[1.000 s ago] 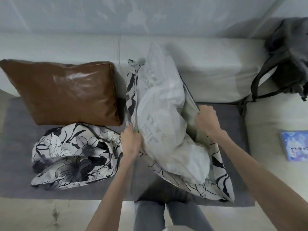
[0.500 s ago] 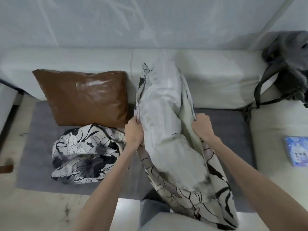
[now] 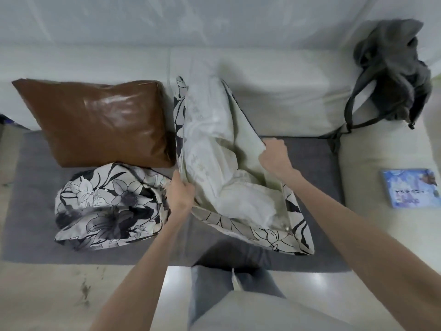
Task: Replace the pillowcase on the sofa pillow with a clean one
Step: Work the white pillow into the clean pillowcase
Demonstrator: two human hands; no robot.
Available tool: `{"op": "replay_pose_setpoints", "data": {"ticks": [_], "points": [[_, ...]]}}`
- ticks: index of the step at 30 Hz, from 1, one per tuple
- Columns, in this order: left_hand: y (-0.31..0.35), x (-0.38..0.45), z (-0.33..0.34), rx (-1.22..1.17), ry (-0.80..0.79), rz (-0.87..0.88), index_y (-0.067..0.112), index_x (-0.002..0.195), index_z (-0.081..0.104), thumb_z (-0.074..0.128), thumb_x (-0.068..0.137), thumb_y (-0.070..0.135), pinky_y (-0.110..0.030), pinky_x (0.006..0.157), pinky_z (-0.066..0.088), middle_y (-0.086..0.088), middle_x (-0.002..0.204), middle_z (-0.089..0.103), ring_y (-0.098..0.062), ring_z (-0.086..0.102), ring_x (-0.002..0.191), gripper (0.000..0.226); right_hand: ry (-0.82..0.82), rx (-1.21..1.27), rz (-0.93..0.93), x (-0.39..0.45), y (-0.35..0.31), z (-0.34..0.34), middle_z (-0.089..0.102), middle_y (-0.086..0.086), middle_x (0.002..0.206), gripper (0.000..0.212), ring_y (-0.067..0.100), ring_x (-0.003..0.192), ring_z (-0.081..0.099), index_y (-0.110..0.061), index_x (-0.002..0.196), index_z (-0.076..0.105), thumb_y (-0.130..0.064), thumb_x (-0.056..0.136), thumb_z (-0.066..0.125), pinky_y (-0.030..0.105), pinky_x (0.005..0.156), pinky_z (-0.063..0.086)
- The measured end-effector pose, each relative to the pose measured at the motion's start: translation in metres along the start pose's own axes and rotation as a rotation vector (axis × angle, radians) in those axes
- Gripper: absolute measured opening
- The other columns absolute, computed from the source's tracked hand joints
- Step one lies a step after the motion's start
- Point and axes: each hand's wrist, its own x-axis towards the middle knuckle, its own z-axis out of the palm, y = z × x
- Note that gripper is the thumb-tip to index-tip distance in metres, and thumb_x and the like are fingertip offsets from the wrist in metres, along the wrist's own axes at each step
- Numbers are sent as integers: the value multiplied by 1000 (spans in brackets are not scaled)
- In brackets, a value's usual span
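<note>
place: probably home living room | cues: pale sofa (image 3: 274, 91), brown cushion (image 3: 100, 123), backpack (image 3: 391, 75)

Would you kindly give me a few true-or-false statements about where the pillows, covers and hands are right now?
1. Both hands grip the edges of the floral pillowcase opening. True: left hand, right hand.
2. The white pillow insert is fully out of the case. False: it sits partly inside.
3. The brown pillow leans against the sofa back. True.
4. The crumpled floral cover lies to the right of the hands. False: it lies to the left.
5. The backpack is on the floor. False: it rests on the sofa.
</note>
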Motion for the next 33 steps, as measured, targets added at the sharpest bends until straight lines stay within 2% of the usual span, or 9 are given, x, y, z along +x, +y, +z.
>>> {"op": "replay_pose_setpoints", "data": {"ticks": [4, 7, 10, 14, 17, 21, 25, 27, 33], "points": [[-31, -11, 31, 41, 27, -107, 4, 134, 41, 39, 89, 3, -44, 77, 43, -26, 114, 58, -42, 56, 106, 45, -62, 23, 146, -20, 50, 37, 53, 14, 83, 17, 35, 79, 51, -15, 66, 38, 1, 71, 42, 31, 64, 36], [-36, -6, 44, 35, 100, -127, 7, 116, 45, 39, 90, 11, -41, 69, 39, -20, 100, 61, -40, 59, 94, 27, -115, -61, 226, -35, 80, 54, 54, 5, 81, 16, 34, 84, 56, -12, 86, 46, -13, 71, 50, 34, 68, 41], [-35, -16, 53, -31, 128, -114, 18, 101, 37, 49, 83, 27, -37, 67, 37, -5, 85, 55, -30, 56, 79, 24, -256, -109, 339, -65, 105, 69, 52, 11, 114, 47, 36, 108, 53, -13, 117, 42, -26, 75, 57, 42, 87, 44], [-51, -75, 82, 1, -131, -160, 19, 123, 25, 57, 82, 23, -48, 80, 50, -17, 112, 60, -39, 60, 96, 52, -432, -172, 367, -115, 132, 74, 55, 17, 114, 31, 37, 101, 56, -10, 108, 37, -18, 83, 54, 40, 82, 44], [-50, -97, 85, -71, -260, -224, 21, 138, 20, 54, 79, 4, -49, 84, 53, -17, 134, 48, -42, 55, 112, 70, -499, -92, 310, -119, 135, 51, 61, 17, 107, 35, 34, 97, 61, -5, 112, 52, -27, 85, 59, 39, 80, 51], [-30, -87, 56, -193, -197, -1, 38, 102, 38, 41, 64, 0, -27, 44, 47, 2, 78, 60, -22, 57, 62, 54, -248, -43, 144, -124, 130, 26, 62, 14, 89, 19, 32, 73, 58, -7, 101, 51, -15, 84, 47, 36, 63, 49], [-29, -109, 46, -64, -277, -38, 16, 92, 49, 36, 75, -5, -38, 46, 48, -9, 76, 55, -26, 52, 57, 30, -493, -100, 147, -148, 129, 35, 61, 13, 94, 20, 31, 80, 60, -9, 107, 46, -11, 87, 46, 36, 68, 50], [-42, -120, 43, -33, -273, 0, 17, 75, 39, 36, 73, -2, -41, 50, 46, -6, 65, 45, -26, 44, 55, 19, -404, -153, 107, -154, 136, 37, 60, 10, 90, 20, 29, 74, 57, -10, 104, 48, -8, 84, 47, 33, 62, 44], [-62, -128, 44, -54, -289, -164, 9, 77, 44, 41, 77, -4, -13, 29, 32, -6, 64, 51, -7, 50, 34, 14, -466, -163, 257, -144, 137, 51, 54, 12, 91, 28, 30, 81, 56, -9, 105, 34, -9, 80, 48, 35, 67, 45]]}}
